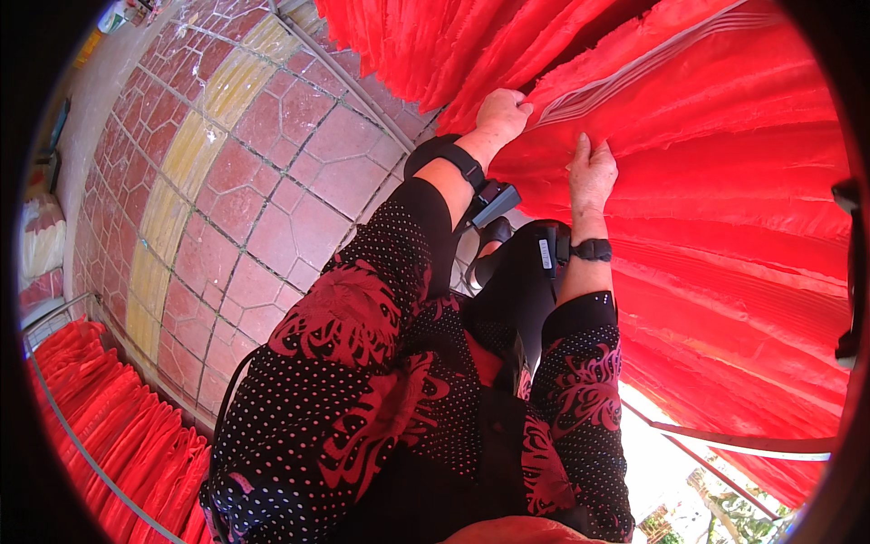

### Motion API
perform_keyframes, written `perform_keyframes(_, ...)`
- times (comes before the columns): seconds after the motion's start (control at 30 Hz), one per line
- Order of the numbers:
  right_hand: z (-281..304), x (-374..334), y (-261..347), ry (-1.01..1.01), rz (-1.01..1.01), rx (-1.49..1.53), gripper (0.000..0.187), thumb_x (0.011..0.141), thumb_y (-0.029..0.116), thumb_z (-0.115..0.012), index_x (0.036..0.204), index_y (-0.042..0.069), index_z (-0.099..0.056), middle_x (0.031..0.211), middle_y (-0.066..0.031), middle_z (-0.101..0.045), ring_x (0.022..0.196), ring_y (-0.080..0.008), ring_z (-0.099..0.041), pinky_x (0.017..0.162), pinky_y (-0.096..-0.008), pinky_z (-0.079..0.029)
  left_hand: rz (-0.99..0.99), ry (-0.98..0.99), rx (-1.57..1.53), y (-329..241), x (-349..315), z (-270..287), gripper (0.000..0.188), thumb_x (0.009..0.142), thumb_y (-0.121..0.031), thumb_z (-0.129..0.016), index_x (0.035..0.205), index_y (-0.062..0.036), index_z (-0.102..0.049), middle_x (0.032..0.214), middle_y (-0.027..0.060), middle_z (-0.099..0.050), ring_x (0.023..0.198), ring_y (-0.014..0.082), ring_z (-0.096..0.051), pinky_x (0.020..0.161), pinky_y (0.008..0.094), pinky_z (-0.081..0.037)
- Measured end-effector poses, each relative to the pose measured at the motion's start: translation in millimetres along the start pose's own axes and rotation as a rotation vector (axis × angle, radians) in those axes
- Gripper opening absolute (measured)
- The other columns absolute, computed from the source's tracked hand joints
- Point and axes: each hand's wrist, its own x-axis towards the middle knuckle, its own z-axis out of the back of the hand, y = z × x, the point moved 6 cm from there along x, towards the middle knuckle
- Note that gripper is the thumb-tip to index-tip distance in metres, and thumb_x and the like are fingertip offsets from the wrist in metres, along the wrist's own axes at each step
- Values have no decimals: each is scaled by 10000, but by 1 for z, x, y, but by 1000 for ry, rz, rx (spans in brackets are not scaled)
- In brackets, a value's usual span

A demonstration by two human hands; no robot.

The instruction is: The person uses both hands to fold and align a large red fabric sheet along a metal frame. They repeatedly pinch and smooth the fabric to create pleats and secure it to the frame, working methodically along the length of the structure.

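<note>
A wide sheet of bright red, pleated fabric point(725, 190) spreads in front of me and down the right side. My left hand point(504, 116) is closed at the fabric's near-left edge, its fingertips pinching the cloth beside a band of thin white cords point(598, 89). To the right, my right hand point(593, 172) rests against the red sheet with bent fingers slightly apart, and nothing shows in its grasp. Beyond my left hand hangs a thick bunch of gathered red cloth point(426, 45). Each of my wrists wears a black strap with a small device.
More folded red cloth point(118, 408) hangs from a metal rail at the lower left. Reddish paving tiles point(263, 208) with a yellow strip point(181, 181) lie to the left. A thin curved bar point(743, 441) crosses at the lower right, near bright daylight and plants.
</note>
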Motion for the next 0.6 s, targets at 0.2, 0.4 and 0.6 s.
perform_keyframes(0.2,-2,-2,1,-12,69,2,289,940,292,-613,1001,15,-668,845,-233,-689,830,-429,-668,726,-465,-539,-13,65,-53,6,5,-7,355,828,-298,-722,1086,-54,-716,1003,220,-698,975,355,-676,858,414,-525)
perform_keyframes(0.4,-7,-8,6,46,59,42,256,944,270,-608,1006,28,-669,821,-202,-699,804,-391,-689,716,-452,-542,-258,34,-325,-12,-2,-17,333,869,-272,-715,1011,28,-697,862,175,-721,819,223,-705,758,334,-530)
perform_keyframes(0.6,-1,-9,16,92,-4,26,249,969,268,-573,1004,39,-667,751,-143,-709,761,-320,-717,699,-435,-555,-262,52,-124,-26,-7,-5,333,905,-278,-683,1080,6,-684,960,177,-725,848,204,-697,772,330,-523)
